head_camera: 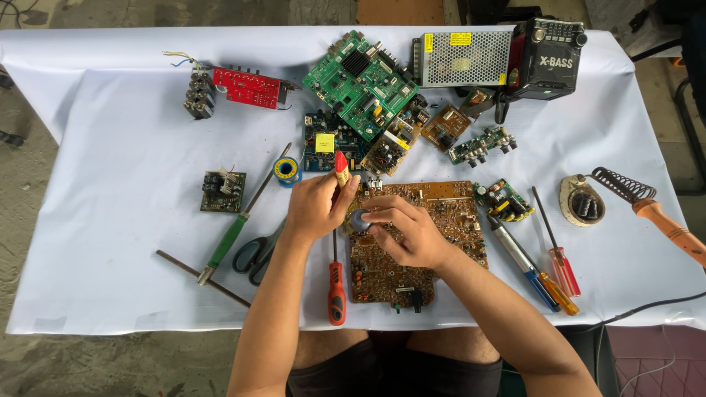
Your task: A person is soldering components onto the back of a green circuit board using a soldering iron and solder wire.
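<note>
Brown, copper-sided circuit board (419, 242) is lying flat on the white-covered bench (110, 220), directly ahead of me and between my two forearms. I am reading its long axis as running from its near edge at the bench front toward its far edge by the cluster of smaller boards, with a slight tilt to the right.

My right hand (408, 234) is resting on the upper left part of this board, fingers curled around a small round grey part (359, 220). The fingers are closed on that part; I cannot tell whether it is fixed to the board or loose.

My left hand (315, 207) is sitting just beside the board's left edge, closed on a slim tool with a red tip (341, 167). The tool is standing nearly upright in the view, red end pointing away from me toward the far side of the bench. Its lower end is hidden behind the fingers, so I cannot say where it is touching.

The grey part is lying to the right of the left hand, just beside it, and the two hands are almost touching there. The right hand is the nearer one, already on it.

An orange-handled screwdriver (336, 287) is lying just left of the board, handle toward me.
</note>
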